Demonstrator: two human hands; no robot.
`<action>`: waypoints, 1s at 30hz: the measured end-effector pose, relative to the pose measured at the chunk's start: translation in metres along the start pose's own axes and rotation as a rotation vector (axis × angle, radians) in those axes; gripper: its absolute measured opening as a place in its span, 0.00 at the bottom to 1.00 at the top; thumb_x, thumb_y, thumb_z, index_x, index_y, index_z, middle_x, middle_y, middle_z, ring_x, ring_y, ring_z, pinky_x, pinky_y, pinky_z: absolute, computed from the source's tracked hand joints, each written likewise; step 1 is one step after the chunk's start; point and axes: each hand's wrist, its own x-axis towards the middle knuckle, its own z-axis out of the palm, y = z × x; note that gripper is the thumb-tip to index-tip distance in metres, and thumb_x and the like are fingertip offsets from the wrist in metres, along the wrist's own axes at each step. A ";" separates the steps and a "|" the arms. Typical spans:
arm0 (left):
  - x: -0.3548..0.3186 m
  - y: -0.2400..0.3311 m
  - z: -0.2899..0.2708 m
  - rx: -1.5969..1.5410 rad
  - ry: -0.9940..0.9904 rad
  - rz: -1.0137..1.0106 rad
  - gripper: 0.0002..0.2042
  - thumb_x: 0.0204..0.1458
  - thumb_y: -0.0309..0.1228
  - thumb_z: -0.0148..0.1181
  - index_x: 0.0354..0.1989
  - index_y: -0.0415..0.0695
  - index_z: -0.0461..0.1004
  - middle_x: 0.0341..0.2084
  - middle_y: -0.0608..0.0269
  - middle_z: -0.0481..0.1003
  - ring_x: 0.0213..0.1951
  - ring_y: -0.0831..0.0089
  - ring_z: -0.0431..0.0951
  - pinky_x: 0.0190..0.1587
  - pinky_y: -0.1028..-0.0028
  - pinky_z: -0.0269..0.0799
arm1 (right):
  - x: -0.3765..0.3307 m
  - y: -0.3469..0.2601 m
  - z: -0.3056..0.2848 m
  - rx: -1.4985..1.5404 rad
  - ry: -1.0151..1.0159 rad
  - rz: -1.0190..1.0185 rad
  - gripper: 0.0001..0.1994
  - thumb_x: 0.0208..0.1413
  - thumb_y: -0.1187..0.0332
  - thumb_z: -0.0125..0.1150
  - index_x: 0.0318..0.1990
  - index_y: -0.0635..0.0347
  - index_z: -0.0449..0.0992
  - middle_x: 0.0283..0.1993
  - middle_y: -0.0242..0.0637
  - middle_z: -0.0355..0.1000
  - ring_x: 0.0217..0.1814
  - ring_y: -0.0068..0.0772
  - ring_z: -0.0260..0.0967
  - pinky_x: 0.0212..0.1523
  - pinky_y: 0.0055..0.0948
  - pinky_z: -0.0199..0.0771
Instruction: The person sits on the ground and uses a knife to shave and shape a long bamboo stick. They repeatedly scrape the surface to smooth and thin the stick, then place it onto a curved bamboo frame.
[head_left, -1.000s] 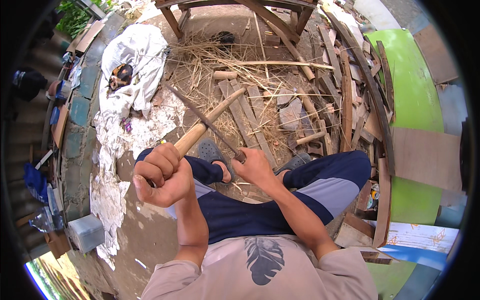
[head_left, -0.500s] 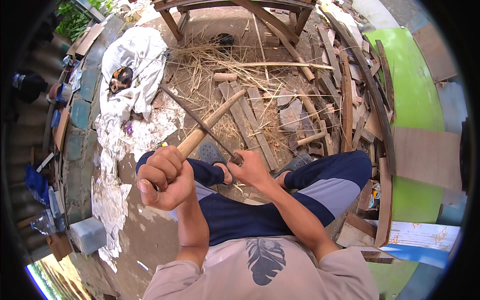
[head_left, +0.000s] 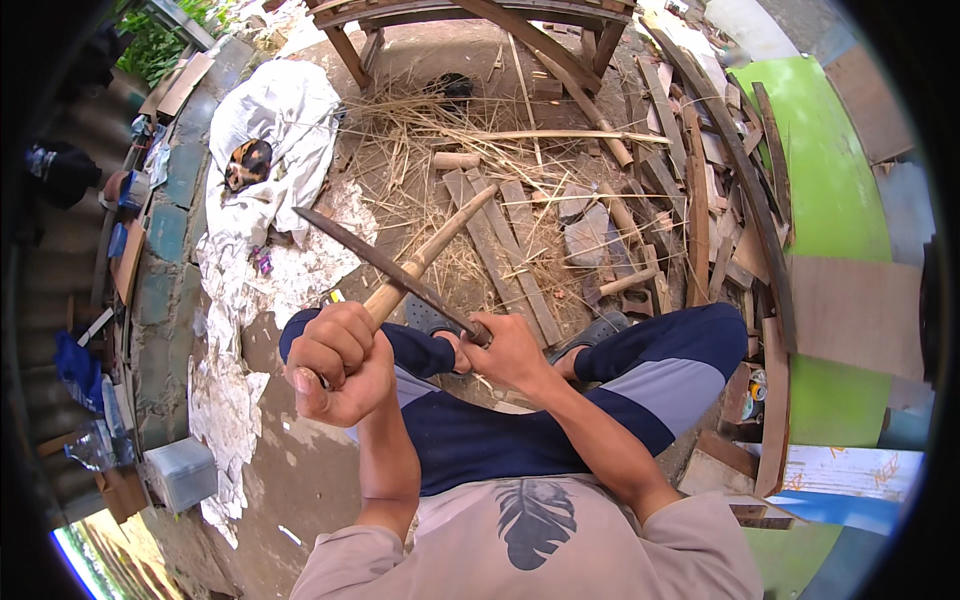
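My left hand [head_left: 342,360] is closed round the thick lower end of a tapered wooden stick [head_left: 443,233], which slants up to the right. My right hand [head_left: 508,350] grips the short handle of a long dark flat tool [head_left: 365,252] with a narrowing tip. It may be a file or a blade; I cannot tell which. The tool crosses over the stick just above my left fist, its tip pointing up and left. From this view I cannot tell whether the two touch along the crossing.
Wood strips and shavings [head_left: 430,130] litter the ground ahead, below a wooden bench [head_left: 480,14]. A calico cat [head_left: 249,164] lies on a white cloth [head_left: 290,100] at far left. Long planks [head_left: 735,150] and a green panel [head_left: 835,170] line the right; a plastic tub [head_left: 180,473] stands at left.
The dark tool's tip has shifted left and down across the stick, and more of its flat side shows. My left hand still holds the stick in nearly the same place.
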 end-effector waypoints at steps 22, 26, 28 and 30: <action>0.003 0.004 -0.005 -0.075 -0.082 -0.045 0.21 0.57 0.46 0.46 0.13 0.52 0.54 0.07 0.73 0.55 0.10 0.80 0.49 0.17 0.75 0.45 | 0.026 0.052 -0.010 -0.087 0.050 0.272 0.18 0.47 0.61 0.63 0.38 0.69 0.79 0.29 0.59 0.75 0.36 0.59 0.76 0.40 0.45 0.75; 0.017 0.000 -0.001 -0.221 -0.078 -0.121 0.23 0.59 0.45 0.40 0.12 0.50 0.58 0.04 0.70 0.57 0.08 0.76 0.52 0.18 0.72 0.52 | 0.017 0.066 -0.001 -0.062 0.093 0.222 0.17 0.48 0.60 0.61 0.35 0.70 0.78 0.27 0.56 0.74 0.31 0.56 0.73 0.35 0.43 0.72; 0.025 -0.001 -0.005 -0.218 -0.186 -0.172 0.24 0.61 0.44 0.38 0.10 0.51 0.58 0.04 0.69 0.60 0.08 0.75 0.54 0.18 0.71 0.53 | 0.016 0.067 -0.002 -0.046 0.105 0.216 0.17 0.48 0.60 0.61 0.35 0.69 0.78 0.27 0.56 0.74 0.31 0.56 0.73 0.35 0.43 0.72; 0.033 -0.004 -0.006 -0.156 -0.304 -0.167 0.28 0.65 0.42 0.33 0.08 0.52 0.57 0.03 0.68 0.63 0.06 0.74 0.57 0.16 0.72 0.55 | 0.015 0.057 -0.011 -0.033 0.054 0.258 0.18 0.48 0.60 0.61 0.39 0.69 0.79 0.30 0.59 0.76 0.37 0.59 0.75 0.40 0.45 0.74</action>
